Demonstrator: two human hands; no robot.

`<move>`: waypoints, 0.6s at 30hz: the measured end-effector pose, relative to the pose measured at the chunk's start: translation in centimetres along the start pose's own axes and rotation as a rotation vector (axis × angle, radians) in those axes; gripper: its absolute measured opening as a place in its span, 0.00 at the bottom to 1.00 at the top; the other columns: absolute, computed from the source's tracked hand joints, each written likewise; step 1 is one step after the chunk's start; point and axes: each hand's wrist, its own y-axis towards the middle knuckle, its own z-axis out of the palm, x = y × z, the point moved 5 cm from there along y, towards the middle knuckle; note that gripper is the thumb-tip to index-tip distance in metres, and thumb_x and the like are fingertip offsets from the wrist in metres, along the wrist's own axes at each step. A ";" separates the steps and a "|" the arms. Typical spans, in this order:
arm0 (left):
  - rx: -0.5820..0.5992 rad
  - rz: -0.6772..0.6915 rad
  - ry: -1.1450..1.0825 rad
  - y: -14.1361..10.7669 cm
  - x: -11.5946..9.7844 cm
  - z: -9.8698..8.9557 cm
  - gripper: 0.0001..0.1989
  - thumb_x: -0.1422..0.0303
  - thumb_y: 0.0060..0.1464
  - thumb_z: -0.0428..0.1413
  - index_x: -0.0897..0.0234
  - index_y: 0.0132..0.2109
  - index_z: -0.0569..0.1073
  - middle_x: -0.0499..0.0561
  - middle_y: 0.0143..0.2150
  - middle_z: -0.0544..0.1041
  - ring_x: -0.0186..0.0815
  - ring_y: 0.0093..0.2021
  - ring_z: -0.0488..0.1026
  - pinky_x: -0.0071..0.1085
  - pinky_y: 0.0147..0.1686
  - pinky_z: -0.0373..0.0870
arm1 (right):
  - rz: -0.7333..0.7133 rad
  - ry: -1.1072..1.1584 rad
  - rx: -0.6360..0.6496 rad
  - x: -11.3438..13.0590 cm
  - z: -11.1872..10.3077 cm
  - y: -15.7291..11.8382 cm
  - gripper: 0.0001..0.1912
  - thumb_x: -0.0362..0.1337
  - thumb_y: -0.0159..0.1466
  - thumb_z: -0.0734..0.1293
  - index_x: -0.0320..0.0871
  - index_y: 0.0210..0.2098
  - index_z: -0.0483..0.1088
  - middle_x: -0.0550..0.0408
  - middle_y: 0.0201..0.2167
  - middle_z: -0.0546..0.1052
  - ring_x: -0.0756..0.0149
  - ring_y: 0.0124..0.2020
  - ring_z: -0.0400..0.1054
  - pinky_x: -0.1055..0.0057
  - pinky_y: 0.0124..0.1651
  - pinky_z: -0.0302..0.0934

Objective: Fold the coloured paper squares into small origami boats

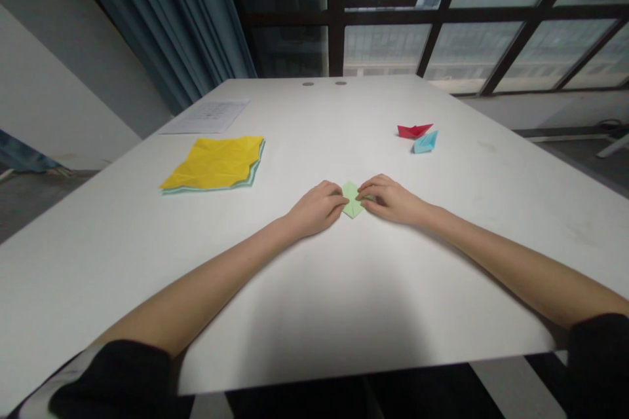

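A small folded piece of light green paper [352, 208] lies on the white table between my two hands, its lower end coming to a point. My left hand [320, 208] closes on its left edge, thumb and fingers pressed together there. At the opposite edge, my right hand [388, 199] has its fingertips and thumb on the paper, curled in a pinch. A crease runs down the middle of the green paper. Both hands hide its side corners.
Left of my hands lies a stack of paper sheets, yellow [216, 163] on top. Behind it is a printed sheet [206, 116]. A red paper boat [413, 131] and a blue paper boat [425, 143] sit at the right. The white table [314, 301] ends near a window.
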 end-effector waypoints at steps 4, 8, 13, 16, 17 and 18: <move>0.037 0.029 -0.017 -0.2 -0.3 0.0 0.14 0.69 0.59 0.46 0.68 0.47 0.73 0.58 0.42 0.73 0.40 0.45 0.68 0.37 0.45 0.66 | -0.021 0.031 0.048 -0.1 0.0 -0.3 0.16 0.43 0.59 0.65 0.40 0.42 0.71 0.47 0.41 0.75 0.58 0.44 0.67 0.61 0.49 0.59; 0.037 0.047 -0.029 -0.4 -0.4 -0.1 0.16 0.63 0.57 0.50 0.67 0.47 0.73 0.58 0.42 0.73 0.41 0.44 0.68 0.37 0.45 0.65 | -0.028 0.039 0.056 -0.1 -0.1 -0.4 0.16 0.44 0.59 0.65 0.41 0.41 0.71 0.48 0.39 0.76 0.59 0.43 0.67 0.63 0.48 0.59; 0.008 0.027 -0.078 -0.3 -0.4 -0.2 0.15 0.61 0.56 0.51 0.67 0.44 0.74 0.57 0.40 0.74 0.40 0.43 0.68 0.35 0.44 0.65 | -0.049 0.062 0.067 0.1 -0.2 -0.2 0.14 0.44 0.63 0.61 0.41 0.39 0.71 0.49 0.37 0.76 0.62 0.40 0.67 0.65 0.46 0.58; -0.008 -0.038 -0.134 0.0 -0.3 -0.3 0.13 0.63 0.58 0.49 0.66 0.40 0.74 0.54 0.36 0.75 0.38 0.41 0.69 0.33 0.43 0.65 | -0.017 0.050 0.075 0.2 -0.2 -0.1 0.15 0.42 0.65 0.57 0.41 0.37 0.72 0.49 0.34 0.77 0.62 0.38 0.68 0.65 0.45 0.58; -0.016 -0.082 -0.155 0.1 -0.3 -0.3 0.12 0.64 0.59 0.48 0.66 0.39 0.74 0.53 0.35 0.75 0.37 0.39 0.70 0.32 0.42 0.65 | 0.016 0.038 0.068 0.2 -0.2 0.0 0.16 0.41 0.66 0.56 0.40 0.36 0.72 0.49 0.33 0.77 0.62 0.37 0.68 0.66 0.44 0.58; -0.025 -0.133 -0.175 0.2 -0.1 -0.3 0.12 0.65 0.59 0.48 0.65 0.38 0.74 0.52 0.33 0.76 0.36 0.37 0.70 0.32 0.40 0.65 | 0.062 0.029 0.054 0.1 -0.2 0.0 0.16 0.40 0.66 0.56 0.40 0.36 0.72 0.49 0.32 0.76 0.63 0.36 0.68 0.66 0.42 0.58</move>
